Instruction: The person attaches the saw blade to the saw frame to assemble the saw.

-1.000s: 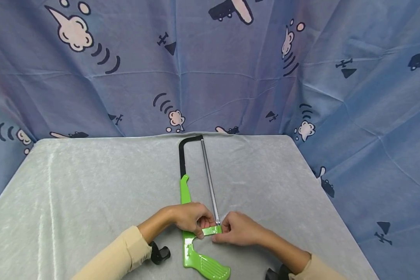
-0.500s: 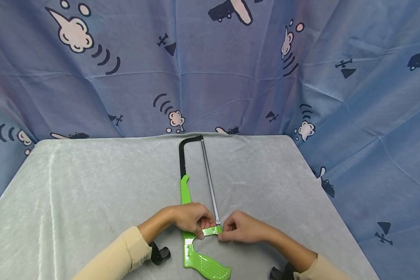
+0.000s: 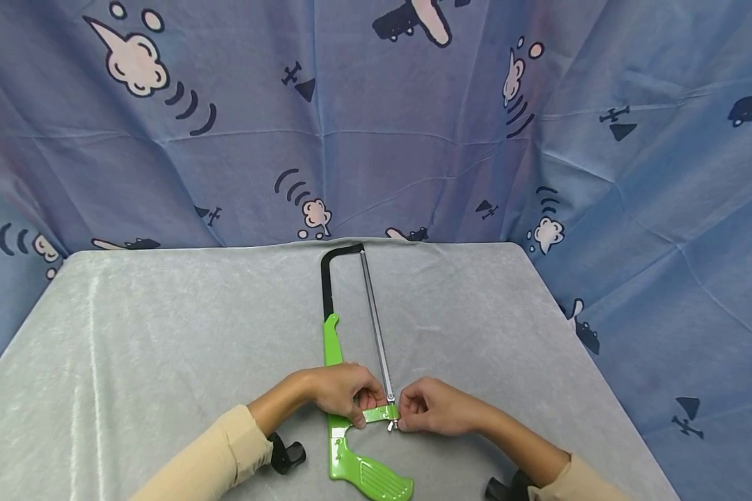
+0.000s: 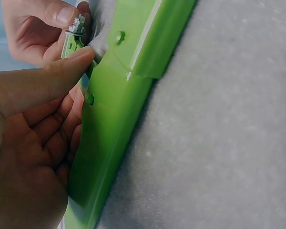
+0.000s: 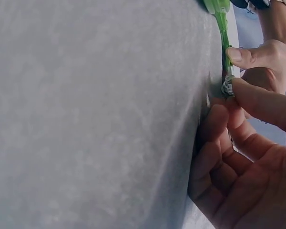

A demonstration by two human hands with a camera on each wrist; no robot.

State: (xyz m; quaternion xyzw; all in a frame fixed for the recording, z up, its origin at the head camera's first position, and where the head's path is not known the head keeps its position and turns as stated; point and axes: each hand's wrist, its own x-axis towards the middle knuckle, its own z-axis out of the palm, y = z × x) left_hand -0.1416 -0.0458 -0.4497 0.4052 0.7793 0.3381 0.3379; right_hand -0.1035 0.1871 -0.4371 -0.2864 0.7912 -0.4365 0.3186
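A hacksaw [image 3: 332, 339] lies on the grey cloth, its green handle [image 3: 372, 476] toward me and its black front frame [image 3: 327, 285] pointing away. The silver blade [image 3: 376, 320] runs along its right side. My left hand [image 3: 345, 390] pinches the short green arm that meets the blade's near end, thumb on the near side. A small metal wing nut [image 4: 76, 25] sticks out of that arm's end. The thumb and fingertips of my right hand [image 3: 439, 407] pinch at the wing nut, and partly cover it in the right wrist view.
Grey cloth [image 3: 182, 334] covers the table. Behind it and at the sides hangs a blue patterned curtain [image 3: 238, 139]. A black wrist mount [image 3: 286, 454] sits below my left sleeve, close to the saw handle.
My right hand has shifted slightly right and its fingers have turned, so the wing nut now shows beside the fingertips. My left hand and the hacksaw stay in place.
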